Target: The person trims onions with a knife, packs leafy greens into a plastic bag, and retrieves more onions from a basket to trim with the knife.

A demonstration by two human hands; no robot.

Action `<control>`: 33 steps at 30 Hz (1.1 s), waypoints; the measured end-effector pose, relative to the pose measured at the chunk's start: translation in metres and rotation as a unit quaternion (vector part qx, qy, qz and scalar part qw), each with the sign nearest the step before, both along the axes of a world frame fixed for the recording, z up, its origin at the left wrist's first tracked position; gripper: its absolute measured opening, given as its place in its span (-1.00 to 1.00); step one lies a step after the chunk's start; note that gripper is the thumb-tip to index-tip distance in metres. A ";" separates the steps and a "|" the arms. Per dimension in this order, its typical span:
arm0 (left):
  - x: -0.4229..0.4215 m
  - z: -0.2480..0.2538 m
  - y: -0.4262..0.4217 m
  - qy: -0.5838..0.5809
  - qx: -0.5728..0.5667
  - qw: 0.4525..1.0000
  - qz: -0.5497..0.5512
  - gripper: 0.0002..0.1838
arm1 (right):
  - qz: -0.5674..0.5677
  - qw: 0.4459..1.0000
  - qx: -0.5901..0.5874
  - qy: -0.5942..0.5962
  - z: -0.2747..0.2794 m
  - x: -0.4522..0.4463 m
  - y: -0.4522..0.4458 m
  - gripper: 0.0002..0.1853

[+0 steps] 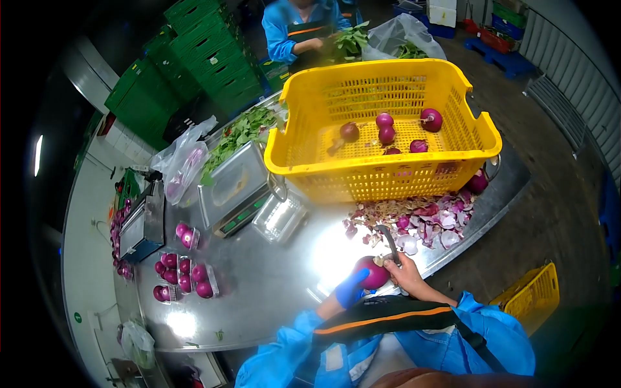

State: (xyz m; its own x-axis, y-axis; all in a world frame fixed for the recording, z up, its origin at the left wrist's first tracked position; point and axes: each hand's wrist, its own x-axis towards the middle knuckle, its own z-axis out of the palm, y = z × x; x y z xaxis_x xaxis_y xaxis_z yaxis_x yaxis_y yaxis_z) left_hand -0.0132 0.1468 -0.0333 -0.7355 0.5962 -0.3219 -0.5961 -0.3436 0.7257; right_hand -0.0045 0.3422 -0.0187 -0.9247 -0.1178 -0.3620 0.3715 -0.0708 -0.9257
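Note:
A large peeled red onion (373,274) rests in my left hand (350,289), which wears a blue glove and is closed around its left side. My bare right hand (406,275) is closed on a small dark knife (389,240), held close against the onion's top, where a pale bit of dry skin sticks out. The knife's far part points up and away from me. Just beyond my hands lies a heap of onion skins (440,223) in purple and brown. The palm side of my left hand is hidden by the onion.
A yellow crate (381,173) with several red onions stands behind the skins. To its left are a scale (236,187), clear trays (279,216) and leafy greens (242,136). Packed onions (184,275) sit at left. Across the table a person (301,39) handles greens. Another yellow crate (527,297) stands at right.

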 end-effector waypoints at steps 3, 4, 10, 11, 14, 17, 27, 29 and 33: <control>0.003 -0.022 -0.003 -0.033 0.007 0.999 0.017 -0.58 | -0.003 1.000 0.021 0.009 -0.001 0.000 -0.001 -0.79; 0.003 -0.027 -0.003 -0.041 0.008 0.999 0.019 -0.57 | -0.002 1.000 0.024 0.017 -0.003 0.001 0.000 -0.79; 0.000 -0.115 -0.015 -0.064 0.061 0.996 -0.014 -0.59 | 0.005 1.000 0.012 0.027 0.003 -0.001 0.001 -0.78; -0.002 -0.133 -0.016 -0.047 0.055 0.997 -0.026 -0.59 | 0.005 1.000 0.015 0.026 0.002 -0.001 0.000 -0.78; -0.001 -0.136 -0.017 -0.055 0.059 0.996 -0.027 -0.58 | 0.006 0.999 0.032 0.020 0.000 -0.002 0.000 -0.77; 0.000 -0.121 -0.013 -0.078 0.063 0.995 -0.016 -0.53 | 0.007 0.998 0.048 0.028 -0.007 -0.002 0.000 -0.77; -0.001 -0.120 -0.004 -0.100 0.081 0.992 0.007 -0.30 | 0.020 0.997 0.068 0.022 -0.032 -0.006 0.001 -0.79; -0.002 -0.125 -0.002 -0.104 0.089 0.990 0.010 -0.25 | 0.017 0.997 0.074 0.025 -0.036 -0.005 0.000 -0.80; 0.000 -0.111 -0.001 -0.104 0.073 0.991 0.033 -0.19 | 0.021 0.996 0.075 0.041 -0.031 -0.012 -0.004 -0.79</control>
State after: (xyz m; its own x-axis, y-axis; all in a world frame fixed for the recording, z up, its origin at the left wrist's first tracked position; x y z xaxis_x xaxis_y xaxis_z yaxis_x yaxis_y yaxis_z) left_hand -0.0127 0.1459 -0.1447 -0.7004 0.6011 -0.3849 -0.7012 -0.4787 0.5284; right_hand -0.0163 0.3386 -0.0500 -0.9470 -0.1075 -0.3027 0.2948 0.0839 -0.9519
